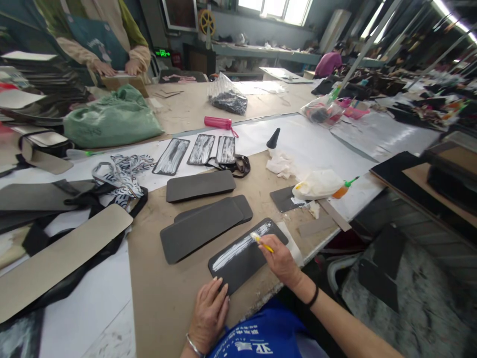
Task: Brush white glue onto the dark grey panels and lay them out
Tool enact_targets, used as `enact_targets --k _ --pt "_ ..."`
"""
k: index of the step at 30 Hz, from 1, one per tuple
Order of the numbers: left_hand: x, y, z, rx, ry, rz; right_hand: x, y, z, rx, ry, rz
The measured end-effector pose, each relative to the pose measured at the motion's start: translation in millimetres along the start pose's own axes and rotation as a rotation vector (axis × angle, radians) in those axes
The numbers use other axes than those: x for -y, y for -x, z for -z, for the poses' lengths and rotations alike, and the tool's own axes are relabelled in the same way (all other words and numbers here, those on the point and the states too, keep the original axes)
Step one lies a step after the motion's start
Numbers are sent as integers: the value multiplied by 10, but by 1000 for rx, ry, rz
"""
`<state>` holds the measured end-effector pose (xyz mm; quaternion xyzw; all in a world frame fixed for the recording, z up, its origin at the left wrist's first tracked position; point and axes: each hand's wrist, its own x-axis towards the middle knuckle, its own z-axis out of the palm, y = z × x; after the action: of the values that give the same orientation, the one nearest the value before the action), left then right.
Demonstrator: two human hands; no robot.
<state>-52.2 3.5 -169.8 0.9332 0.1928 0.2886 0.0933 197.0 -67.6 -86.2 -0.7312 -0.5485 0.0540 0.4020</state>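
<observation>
My right hand (280, 259) is closed round a yellow-handled brush (265, 245). The brush tip rests on a dark rounded panel (242, 271), which has a streaky band of white paste along its upper half. My left hand (210, 308) lies with its fingers stretched out on the panel's near left corner. Beyond it are bare dark panels, one alone (201, 186) and a stacked pair (203, 228). To the right, a whitish bag (319, 185) lies over another dark piece (285, 199) that has white paste on it.
Several paste-streaked pieces (171, 156) lie farther back near a pink cylinder (218, 123). Patterned straps (122, 174) and a long beige panel (67, 261) are at left. A green sack (112, 119) stands behind them. Across the table a person (108, 44) handles a box.
</observation>
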Motion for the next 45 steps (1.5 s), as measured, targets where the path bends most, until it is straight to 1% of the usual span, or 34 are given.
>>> enact_targets --k 1,3,6,7,9,12,14,16,18,20,24,26,28,30,31,33,35,38,39,41,42,45 --pt "3 3 -5 1 2 1 84 43 -5 14 -43 14" --pt "1 8 -12 0 18 19 193 131 31 -2 -97 16" --pt "-15 13 -13 -17 74 63 244 251 112 -69 -132 -47" --pt "-19 15 -11 -21 94 79 254 286 115 -82 -157 -97" --pt "-20 22 -9 -23 130 105 303 355 55 -79 -252 -253" --pt "0 49 -10 -10 172 129 460 460 -174 -46 -479 -548" --pt "20 74 -13 12 193 132 556 524 -346 -28 -617 -695" --pt "36 95 -16 22 206 127 564 569 -454 -24 -684 -767" --pt "44 106 -17 8 212 115 441 586 -447 -65 -664 -788" --pt "45 106 -17 -14 210 98 196 572 -317 -147 -575 -785" --pt "41 99 -16 -23 190 76 -382 476 170 -325 -280 -749" --pt "43 102 -21 -28 183 65 -562 421 413 -374 -110 -711" --pt "46 107 -28 -31 176 48 -622 379 578 -390 51 -607" --pt "46 112 -32 -37 160 35 -581 366 622 -372 174 -439" --pt "45 113 -31 -41 147 36 -531 373 594 -347 213 -351" --pt "41 114 -27 -48 123 47 -381 423 451 -264 252 -211" --pt "40 115 -24 -49 116 58 -171 511 238 -181 247 -128" --pt "41 122 -33 -56 130 72 192 646 -45 -73 146 -39" --pt "41 125 -37 -59 136 86 297 674 -97 -32 83 -11" --pt "35 131 -43 -62 150 120 437 688 -123 23 -31 21" --pt "30 134 -43 -62 157 134 468 674 -107 18 -62 19" --pt "16 138 -35 -62 169 140 469 585 -59 -73 -51 -32"
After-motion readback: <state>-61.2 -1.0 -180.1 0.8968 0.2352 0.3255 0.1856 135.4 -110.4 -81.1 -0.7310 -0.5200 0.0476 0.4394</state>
